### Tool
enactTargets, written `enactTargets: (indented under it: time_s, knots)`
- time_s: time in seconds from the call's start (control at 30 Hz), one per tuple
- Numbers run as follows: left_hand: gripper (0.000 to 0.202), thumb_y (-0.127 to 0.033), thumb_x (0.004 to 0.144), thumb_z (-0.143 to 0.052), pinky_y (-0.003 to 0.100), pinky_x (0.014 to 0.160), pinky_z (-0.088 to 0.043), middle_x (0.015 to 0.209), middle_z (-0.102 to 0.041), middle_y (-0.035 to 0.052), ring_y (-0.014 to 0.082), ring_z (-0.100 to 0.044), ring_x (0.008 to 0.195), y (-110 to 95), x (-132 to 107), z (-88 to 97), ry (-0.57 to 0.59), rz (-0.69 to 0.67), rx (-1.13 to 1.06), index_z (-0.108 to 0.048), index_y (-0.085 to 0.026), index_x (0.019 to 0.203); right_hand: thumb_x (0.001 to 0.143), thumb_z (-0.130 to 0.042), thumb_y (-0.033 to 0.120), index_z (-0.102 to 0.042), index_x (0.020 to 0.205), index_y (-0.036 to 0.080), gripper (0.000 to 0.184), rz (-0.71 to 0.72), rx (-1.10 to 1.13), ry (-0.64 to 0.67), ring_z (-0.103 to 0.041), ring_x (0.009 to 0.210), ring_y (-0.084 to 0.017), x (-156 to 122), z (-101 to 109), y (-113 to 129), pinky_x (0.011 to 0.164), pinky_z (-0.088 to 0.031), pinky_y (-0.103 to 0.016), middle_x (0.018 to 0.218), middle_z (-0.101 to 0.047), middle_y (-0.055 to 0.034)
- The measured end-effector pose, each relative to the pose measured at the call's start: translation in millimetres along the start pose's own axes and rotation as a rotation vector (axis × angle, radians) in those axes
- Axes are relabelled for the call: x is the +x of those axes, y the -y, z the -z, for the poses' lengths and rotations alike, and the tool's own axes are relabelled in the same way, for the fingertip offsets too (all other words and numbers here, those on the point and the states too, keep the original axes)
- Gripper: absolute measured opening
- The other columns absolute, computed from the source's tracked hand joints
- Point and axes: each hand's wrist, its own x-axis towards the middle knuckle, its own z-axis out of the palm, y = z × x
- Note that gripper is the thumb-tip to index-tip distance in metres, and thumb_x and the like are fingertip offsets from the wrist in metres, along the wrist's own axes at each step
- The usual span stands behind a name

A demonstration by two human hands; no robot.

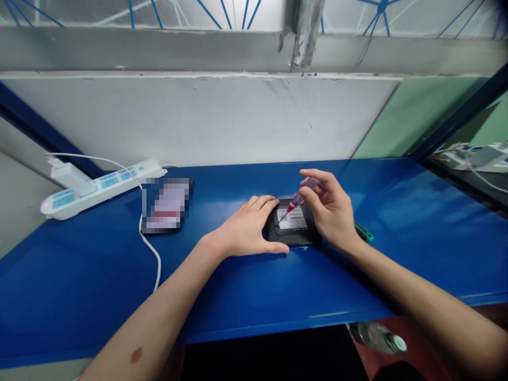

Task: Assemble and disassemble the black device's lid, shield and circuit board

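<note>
A flat black device (271,231) with a white printed label (294,218) lies on the blue table. My left hand (251,225) grips its left side, thumb along the near edge and fingers at the far edge. In my right hand (330,209) is a screwdriver (297,200) with a clear purplish handle and a red collar. Its thin shaft slants down to the left, and the tip is at the device's left part, beside the label. Whether the tip sits in a screw is too small to tell. My right hand hides part of the device's right side.
Behind my right wrist lies a green-and-black handled tool (364,233), partly hidden. A phone with a blurred screen (169,205) lies at left, near a white power strip (107,186) and white cable (153,251). Below the table's front edge is a clear bottle (379,338).
</note>
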Motion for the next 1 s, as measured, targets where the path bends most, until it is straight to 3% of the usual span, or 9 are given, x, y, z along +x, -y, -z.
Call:
enactTargets:
  time_s: [0.13, 0.37, 0.6, 0.83, 1.0]
  knots:
    - [0.102, -0.075, 0.073, -0.070, 0.050, 0.118, -0.033, 0.156, -0.040, 0.0153, 0.0364, -0.037, 0.143, -1, 0, 0.8, 0.010, 0.008, 0.005, -0.037, -0.018, 0.151, 0.090, -0.070, 0.032, -0.065, 0.120, 0.031, 0.031, -0.018, 0.034, -0.007, -0.068, 0.078, -0.014, -1, -1, 4, 0.079, -0.062, -0.035, 0.096, -0.065, 0.0006]
    - [0.103, -0.074, 0.073, -0.070, 0.049, 0.119, -0.033, 0.156, -0.040, 0.0161, 0.0366, -0.036, 0.143, 0, 0, 0.0, 0.000, 0.008, 0.011, -0.037, -0.016, 0.151, 0.095, -0.058, 0.029, -0.055, 0.126, 0.029, 0.031, -0.090, 0.122, 0.049, -0.074, 0.089, -0.017, -3, -2, 11, 0.083, -0.064, -0.038, 0.120, -0.068, -0.0042]
    - [0.103, -0.075, 0.073, -0.070, 0.050, 0.119, -0.033, 0.156, -0.041, 0.0155, 0.0361, -0.037, 0.143, 0, 0, -0.2, -0.001, 0.001, 0.006, -0.036, -0.018, 0.152, 0.088, -0.070, 0.030, -0.057, 0.112, 0.030, 0.028, -0.018, 0.063, 0.005, -0.070, 0.075, -0.013, 0, -2, 5, 0.075, -0.063, -0.032, 0.091, -0.063, 0.0028]
    - [0.102, -0.074, 0.073, -0.071, 0.049, 0.118, -0.034, 0.156, -0.040, 0.0150, 0.0355, -0.037, 0.142, 0, 0, -0.4, -0.002, 0.005, 0.016, -0.037, -0.018, 0.151, 0.095, -0.058, 0.028, -0.053, 0.125, 0.029, 0.030, -0.103, 0.120, 0.065, -0.074, 0.086, -0.015, -3, -1, 10, 0.081, -0.064, -0.036, 0.117, -0.068, -0.0035]
    - [0.102, -0.075, 0.074, -0.070, 0.048, 0.118, -0.034, 0.156, -0.041, 0.0148, 0.0348, -0.038, 0.142, 0, 0, -0.8, -0.006, -0.006, 0.020, -0.036, -0.018, 0.152, 0.093, -0.064, 0.034, -0.056, 0.119, 0.030, 0.028, -0.076, 0.076, 0.041, -0.068, 0.073, -0.012, -1, 0, 5, 0.070, -0.061, -0.031, 0.100, -0.063, 0.0010]
